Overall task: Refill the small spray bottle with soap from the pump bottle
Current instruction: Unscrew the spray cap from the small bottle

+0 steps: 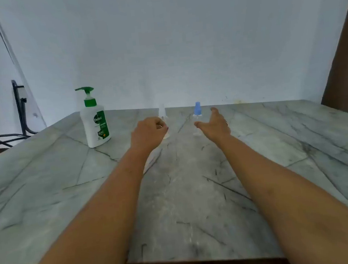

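Table edge: a dark wooden rim [181,263] runs along the near side, under your 2 forearms.
Table top: grey veined stone [186,205]; both arms reach forward over it.
Left hand [147,133]: your fingers are curled in, right against the clear-capped bottle [162,112]; whether they grasp it cannot be told.
Right hand [214,126]: your fingers are released and spread, thumb pointing at the blue-capped spray bottle [197,109], which stands upright just beside it.
Spacing: the 2 small bottles stand apart, side by side, near the far edge.
Pump bottle [96,126]: white with a green pump, upright, left of your left hand, untouched.
Background: pale wall [181,46]; black cable [10,138] at far left.
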A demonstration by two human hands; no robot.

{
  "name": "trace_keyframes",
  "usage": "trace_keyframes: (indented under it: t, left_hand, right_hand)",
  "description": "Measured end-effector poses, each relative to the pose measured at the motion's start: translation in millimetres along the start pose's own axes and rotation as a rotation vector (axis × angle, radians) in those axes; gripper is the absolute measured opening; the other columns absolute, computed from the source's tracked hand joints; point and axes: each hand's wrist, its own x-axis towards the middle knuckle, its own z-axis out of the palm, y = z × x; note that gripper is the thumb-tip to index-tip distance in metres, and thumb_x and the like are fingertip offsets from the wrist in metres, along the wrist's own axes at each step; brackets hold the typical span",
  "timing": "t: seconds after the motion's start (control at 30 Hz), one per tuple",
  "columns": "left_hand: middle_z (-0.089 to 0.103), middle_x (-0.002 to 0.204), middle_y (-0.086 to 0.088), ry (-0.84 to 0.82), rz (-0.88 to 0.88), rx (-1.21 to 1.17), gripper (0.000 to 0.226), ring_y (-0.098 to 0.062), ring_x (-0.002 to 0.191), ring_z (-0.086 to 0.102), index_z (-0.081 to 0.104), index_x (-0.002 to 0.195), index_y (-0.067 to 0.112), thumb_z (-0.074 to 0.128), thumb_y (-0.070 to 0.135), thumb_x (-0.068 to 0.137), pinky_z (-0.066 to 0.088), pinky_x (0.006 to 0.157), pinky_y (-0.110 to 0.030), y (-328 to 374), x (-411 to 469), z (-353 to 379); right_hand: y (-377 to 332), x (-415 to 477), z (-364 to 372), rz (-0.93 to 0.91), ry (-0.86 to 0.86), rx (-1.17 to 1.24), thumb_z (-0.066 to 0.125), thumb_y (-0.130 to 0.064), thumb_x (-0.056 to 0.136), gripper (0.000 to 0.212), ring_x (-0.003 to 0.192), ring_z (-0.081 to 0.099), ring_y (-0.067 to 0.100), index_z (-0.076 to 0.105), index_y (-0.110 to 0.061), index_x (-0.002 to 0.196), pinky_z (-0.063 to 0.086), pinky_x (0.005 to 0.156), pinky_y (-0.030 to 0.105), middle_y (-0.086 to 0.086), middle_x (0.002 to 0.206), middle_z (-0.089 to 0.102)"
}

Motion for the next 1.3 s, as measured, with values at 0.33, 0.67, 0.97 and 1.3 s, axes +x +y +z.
trace_keyframes:
  t: [0.33, 0.67, 0.97, 1.3]
  left_hand:
    - [0.069, 0.087, 0.003, -0.042, -0.007, -0.048, 0.010, -0.014, 0.089, 0.063, 0.068, 0.091, 0.019, 0.067, 0.023, 0.082, 0.047, 0.081, -0.025, -2, 5, 22]
    - [0.063, 0.100, 0.006, -0.187, -0.019, -0.262, 0.055, -0.013, 0.091, 0.062, 0.057, 0.117, 0.019, 0.082, 0.024, 0.069, 0.041, 0.075, -0.018, 9, -20, 10]
    - [0.068, 0.105, -0.004, -0.243, -0.059, -0.271, 0.051, -0.016, 0.094, 0.064, 0.057, 0.112, 0.013, 0.082, 0.022, 0.068, 0.045, 0.079, -0.024, -3, -38, -3]
    - [0.062, 0.119, -0.004, -0.234, -0.018, -0.257, 0.062, -0.013, 0.093, 0.059, 0.050, 0.125, 0.014, 0.079, 0.025, 0.073, 0.042, 0.078, -0.023, -8, -35, 3]
  right_hand:
    - [-2, 21, 19, -0.010, -0.099, 0.132, 0.070, -0.032, 0.080, 0.042, 0.093, 0.056, 0.019, 0.055, -0.012, 0.114, 0.047, 0.086, 0.035, 0.004, 0.107, 0.060]
    - [-34, -40, 0, -0.198, -0.395, 0.305, 0.074, -0.025, 0.078, 0.030, 0.089, 0.061, 0.014, 0.061, -0.013, 0.102, 0.047, 0.070, 0.022, 0.002, 0.097, 0.066]
    - [-42, -63, 0, -0.276, -0.360, 0.319, 0.071, -0.036, 0.079, 0.029, 0.093, 0.059, 0.010, 0.059, -0.023, 0.102, 0.051, 0.080, 0.030, -0.009, 0.097, 0.061]
    - [-64, -59, 8, -0.372, -0.145, 0.295, 0.076, -0.024, 0.077, 0.026, 0.081, 0.062, 0.015, 0.067, -0.010, 0.097, 0.051, 0.076, 0.023, 0.005, 0.090, 0.067]
